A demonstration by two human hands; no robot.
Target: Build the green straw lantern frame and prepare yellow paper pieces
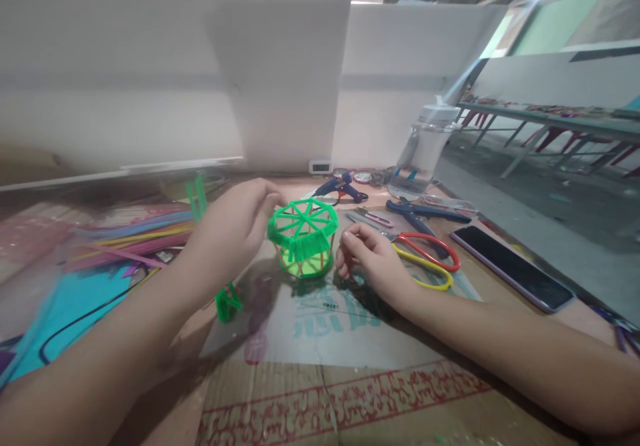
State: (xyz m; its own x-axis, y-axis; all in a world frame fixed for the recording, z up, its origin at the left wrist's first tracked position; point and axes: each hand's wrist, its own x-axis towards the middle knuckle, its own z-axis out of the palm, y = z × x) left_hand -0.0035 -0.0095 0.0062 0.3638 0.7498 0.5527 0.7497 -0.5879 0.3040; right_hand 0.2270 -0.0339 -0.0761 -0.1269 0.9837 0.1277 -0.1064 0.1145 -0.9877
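Note:
A small green stick model (303,238), shaped like a round cage with a spoked top, stands on a grey mat (350,326). My left hand (234,227) pinches the top rim of the model at its left side. Just right of the model, my right hand (370,257) rests on the mat with its fingers curled in; whether it holds anything is hidden. A small green piece (227,301) lies near my left forearm.
Coloured sticks (135,236) lie in a pile at the left. Red and yellow scissors (427,259), blue pliers (425,213), a glue gun (343,189), a plastic bottle (423,149) and a phone (510,267) sit at the right. Cardboard (340,406) covers the near table.

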